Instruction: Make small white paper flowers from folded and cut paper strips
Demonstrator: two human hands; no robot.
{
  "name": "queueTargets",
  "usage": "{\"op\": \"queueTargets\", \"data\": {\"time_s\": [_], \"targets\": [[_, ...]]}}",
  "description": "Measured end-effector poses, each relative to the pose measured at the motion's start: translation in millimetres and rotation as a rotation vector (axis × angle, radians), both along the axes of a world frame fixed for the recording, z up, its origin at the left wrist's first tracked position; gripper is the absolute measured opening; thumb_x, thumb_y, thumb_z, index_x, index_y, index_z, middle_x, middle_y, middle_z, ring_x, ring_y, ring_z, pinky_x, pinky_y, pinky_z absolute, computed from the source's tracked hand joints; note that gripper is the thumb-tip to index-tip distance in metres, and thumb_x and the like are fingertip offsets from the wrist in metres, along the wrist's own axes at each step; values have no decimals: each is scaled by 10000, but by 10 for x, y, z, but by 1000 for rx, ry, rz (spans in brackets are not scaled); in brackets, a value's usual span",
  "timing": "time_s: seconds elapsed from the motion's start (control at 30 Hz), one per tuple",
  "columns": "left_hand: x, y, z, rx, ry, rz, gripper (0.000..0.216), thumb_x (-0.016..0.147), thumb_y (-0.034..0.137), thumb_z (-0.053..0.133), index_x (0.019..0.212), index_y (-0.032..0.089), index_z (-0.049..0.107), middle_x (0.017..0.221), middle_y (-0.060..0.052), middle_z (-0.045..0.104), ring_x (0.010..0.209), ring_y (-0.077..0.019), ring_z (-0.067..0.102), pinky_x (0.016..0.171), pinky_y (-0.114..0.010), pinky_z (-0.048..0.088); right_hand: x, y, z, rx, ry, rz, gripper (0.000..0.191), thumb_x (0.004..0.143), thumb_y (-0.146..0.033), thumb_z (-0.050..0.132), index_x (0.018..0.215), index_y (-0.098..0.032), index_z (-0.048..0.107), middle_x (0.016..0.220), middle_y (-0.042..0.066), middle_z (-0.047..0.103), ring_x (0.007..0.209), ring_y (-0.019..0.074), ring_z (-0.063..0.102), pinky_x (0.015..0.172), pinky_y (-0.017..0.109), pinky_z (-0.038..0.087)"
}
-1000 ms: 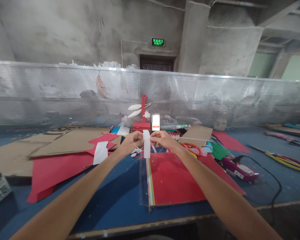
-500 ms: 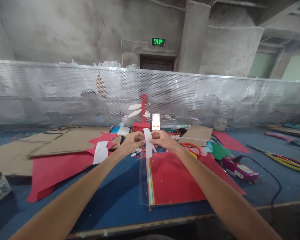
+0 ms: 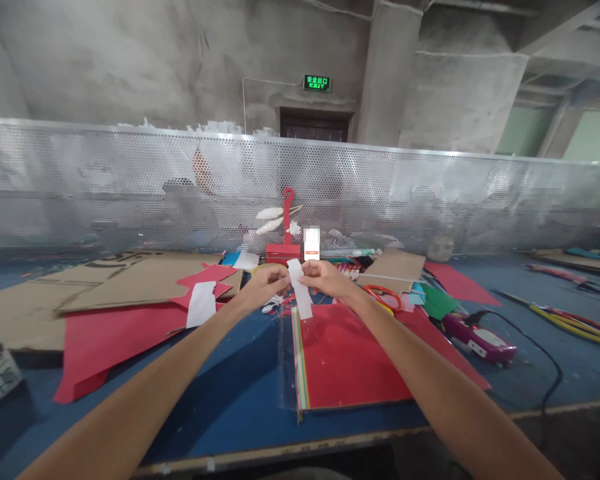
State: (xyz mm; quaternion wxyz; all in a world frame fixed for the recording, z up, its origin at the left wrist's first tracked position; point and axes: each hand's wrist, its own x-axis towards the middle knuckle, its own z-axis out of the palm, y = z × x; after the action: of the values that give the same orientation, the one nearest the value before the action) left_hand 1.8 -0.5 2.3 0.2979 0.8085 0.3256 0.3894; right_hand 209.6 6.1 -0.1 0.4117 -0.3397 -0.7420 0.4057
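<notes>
A narrow strip of white paper (image 3: 301, 293) is held up in front of me, tilted with its lower end toward the right. My right hand (image 3: 323, 275) pinches its right edge near the top. On the other side my left hand (image 3: 267, 283) has its fingers curled together, the tips at the strip's left edge. Below the strip's lower end lies a stack of coloured paper (image 3: 355, 360) with a red sheet on top, in a clear sleeve. Beyond the hands stands a red paper box (image 3: 283, 252) with a red upright (image 3: 288, 217) and white petal-like pieces (image 3: 270, 220).
Cardboard (image 3: 145, 283), red paper (image 3: 115, 340) and a white scrap (image 3: 201, 305) lie left. Orange-handled scissors (image 3: 384, 293), green paper (image 3: 439, 302) and a purple corded device (image 3: 483, 339) are right. A lit phone-like screen (image 3: 312, 243) stands before a perforated metal divider (image 3: 360, 193).
The paper strip has gone from nearly upright to tilted, its lower end swinging right. Both hands stay in almost the same place.
</notes>
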Motion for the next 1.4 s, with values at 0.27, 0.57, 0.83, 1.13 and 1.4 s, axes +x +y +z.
{"op": "queueTargets", "data": {"time_s": [0.27, 0.57, 0.83, 1.13, 1.4], "targets": [[3, -27, 20, -25, 22, -9, 257, 824, 419, 557, 754, 172, 567, 692, -6, 577, 630, -129, 509, 609, -239, 410, 3, 29, -27, -11, 4, 5, 319, 736, -402, 744, 893, -186, 571, 695, -16, 627, 518, 91, 523, 459, 195, 417], [17, -34, 17, -30, 10, -9, 239, 804, 404, 575, 733, 178, 546, 663, 15, 542, 600, -120, 476, 576, -236, 380, 4, 34, -38, -18, 9, -1, 370, 717, -401, 757, 927, -192, 536, 667, -39, 600, 518, 92, 523, 465, 199, 429], [16, -47, 12, -69, -23, -43, 248, 831, 405, 564, 755, 169, 562, 701, -9, 591, 660, -140, 539, 643, -259, 436, -4, 27, -37, -10, 5, 8, 410, 698, -427, 773, 901, -198, 500, 652, -45, 595, 515, 93, 518, 462, 203, 438], [-5, -38, 13, -54, 4, -28, 206, 832, 350, 567, 732, 171, 579, 690, -3, 585, 630, -123, 512, 625, -246, 411, 7, 75, -64, -13, 2, 34, 415, 704, -427, 768, 913, -199, 491, 685, -31, 614, 530, 95, 520, 460, 200, 434], [5, -63, 29, -78, -38, -41, 226, 831, 368, 571, 755, 156, 569, 699, -7, 585, 655, -131, 521, 640, -252, 418, 10, 35, -51, -17, 17, 14, 418, 694, -417, 783, 853, -207, 459, 644, -63, 559, 470, 74, 478, 432, 190, 405]]}}
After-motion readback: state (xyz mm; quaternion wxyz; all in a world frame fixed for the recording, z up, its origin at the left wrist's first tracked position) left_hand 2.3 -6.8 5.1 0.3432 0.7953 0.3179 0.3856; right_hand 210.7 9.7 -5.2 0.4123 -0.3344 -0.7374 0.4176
